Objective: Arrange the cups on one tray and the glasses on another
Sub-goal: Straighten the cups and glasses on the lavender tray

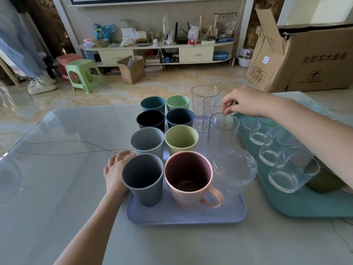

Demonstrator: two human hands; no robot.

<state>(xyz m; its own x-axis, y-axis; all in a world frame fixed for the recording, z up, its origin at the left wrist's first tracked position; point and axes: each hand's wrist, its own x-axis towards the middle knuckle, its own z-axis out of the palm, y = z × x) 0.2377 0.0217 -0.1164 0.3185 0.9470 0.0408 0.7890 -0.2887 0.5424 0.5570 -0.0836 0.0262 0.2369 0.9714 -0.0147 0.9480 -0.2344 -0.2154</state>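
Note:
A lilac tray [183, 215] in the middle of the table carries several coloured plastic cups in two rows, with a pink handled mug [189, 180] and a dark grey cup [143, 178] nearest me. Along the tray's right side stand clear glasses: a tall plain one [223, 131], two printed ones [205, 100] behind it, and a wide textured one [234, 169] in front. My right hand [248, 101] pinches the far rim of the tall plain glass. My left hand [116, 169] grips the side of the dark grey cup. A teal tray [298, 207] on the right holds several short clear glasses [292, 175].
The glossy grey table [66, 169] stretches to the left, with a thin wire [76, 148] lying across it. Large cardboard boxes [315, 58] stand beyond the table's right end. On the floor beyond are a green stool [84, 73] and a TV stand.

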